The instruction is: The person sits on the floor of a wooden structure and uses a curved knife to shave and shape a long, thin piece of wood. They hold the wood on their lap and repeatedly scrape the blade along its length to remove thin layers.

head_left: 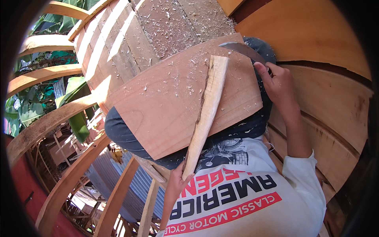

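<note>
My single view is taken from my own head, facing steeply down at close range, with the lap board near mid-frame. The fisheye lens is wide, bending straight edges toward a dark round border. My shirt occupies the lower edge, shaving-strewn planks the upper; my left grip and right grip both fall within coverage.

Left: wooden beams in row; beyond, broad green leaves, corrugated metal sheets. Right: orange-brown panel.

The knife is partly hidden — its rear end inside the right hand.
</note>
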### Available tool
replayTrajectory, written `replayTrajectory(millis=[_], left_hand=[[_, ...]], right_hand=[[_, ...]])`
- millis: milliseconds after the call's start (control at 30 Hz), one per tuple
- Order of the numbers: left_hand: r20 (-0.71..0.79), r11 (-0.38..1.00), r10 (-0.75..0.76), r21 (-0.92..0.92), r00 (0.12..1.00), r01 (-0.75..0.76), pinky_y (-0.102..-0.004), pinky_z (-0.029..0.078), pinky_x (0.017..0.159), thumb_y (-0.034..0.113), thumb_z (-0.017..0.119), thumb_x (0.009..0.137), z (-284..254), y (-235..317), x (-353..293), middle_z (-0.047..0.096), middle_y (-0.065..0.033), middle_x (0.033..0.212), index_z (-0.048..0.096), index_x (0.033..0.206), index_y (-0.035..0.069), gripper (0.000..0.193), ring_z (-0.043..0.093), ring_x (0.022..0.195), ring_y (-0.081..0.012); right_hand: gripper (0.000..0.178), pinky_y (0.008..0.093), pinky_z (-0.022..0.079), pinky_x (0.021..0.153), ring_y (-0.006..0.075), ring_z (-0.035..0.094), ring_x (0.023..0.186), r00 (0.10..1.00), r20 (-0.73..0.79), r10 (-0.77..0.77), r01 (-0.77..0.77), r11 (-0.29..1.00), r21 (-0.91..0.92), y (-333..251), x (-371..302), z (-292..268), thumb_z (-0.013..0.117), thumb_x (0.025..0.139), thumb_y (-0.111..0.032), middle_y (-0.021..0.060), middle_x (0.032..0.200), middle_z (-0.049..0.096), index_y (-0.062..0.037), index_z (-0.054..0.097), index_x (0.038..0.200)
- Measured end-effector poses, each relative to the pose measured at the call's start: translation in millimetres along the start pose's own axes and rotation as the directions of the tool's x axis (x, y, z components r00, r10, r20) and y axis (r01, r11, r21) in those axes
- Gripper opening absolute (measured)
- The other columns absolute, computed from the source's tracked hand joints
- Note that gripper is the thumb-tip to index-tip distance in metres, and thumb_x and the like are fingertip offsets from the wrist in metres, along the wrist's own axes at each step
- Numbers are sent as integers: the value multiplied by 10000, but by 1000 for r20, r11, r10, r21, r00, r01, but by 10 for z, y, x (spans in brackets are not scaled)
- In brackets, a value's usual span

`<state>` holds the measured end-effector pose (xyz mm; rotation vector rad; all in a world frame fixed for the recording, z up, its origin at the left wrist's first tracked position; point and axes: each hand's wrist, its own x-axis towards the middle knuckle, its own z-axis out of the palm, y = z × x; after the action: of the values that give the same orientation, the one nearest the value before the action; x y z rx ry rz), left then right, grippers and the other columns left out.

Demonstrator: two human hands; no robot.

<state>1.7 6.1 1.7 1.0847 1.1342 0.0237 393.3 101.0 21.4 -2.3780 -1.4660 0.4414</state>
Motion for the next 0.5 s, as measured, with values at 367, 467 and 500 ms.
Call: replayTrajectory(millis=[367, 467, 500], left_hand=[[46, 910, 57, -414, 997, -33, -241, 419, 637, 197, 727, 772, -100, 173, -136, 508, 7, 739, 543, 958, 2, 326, 486, 709, -74], [89, 810, 157, -582, 984, -77, -219, 390, 524, 125, 647, 777, -222, 293, -58, 454, 20, 702, 467, 906, 38, 237, 460, 600, -58], [112, 786, 174, -614, 978, -69, -212, 378, 489, 103, 616, 780, -319, 384, -76, 441, 21, 694, 444, 894, 49, 213, 450, 566, -55]], right_hand=[[445, 354, 387, 458, 270, 530, 452, 959, 105, -263, 186, 864, 468, -404, -231, 230, 607, 900, -400, 146, 511, 478, -3, 588, 698], [524, 306, 273, 444, 113, 370, 465, 941, 64, -332, 222, 749, 624, -489, -150, 247, 530, 951, -424, 38, 499, 378, -2, 487, 643], [560, 285, 232, 440, 70, 331, 482, 937, 72, -343, 220, 737, 639, -387, -125, 319, 483, 979, -453, -8, 502, 367, -22, 449, 623]])
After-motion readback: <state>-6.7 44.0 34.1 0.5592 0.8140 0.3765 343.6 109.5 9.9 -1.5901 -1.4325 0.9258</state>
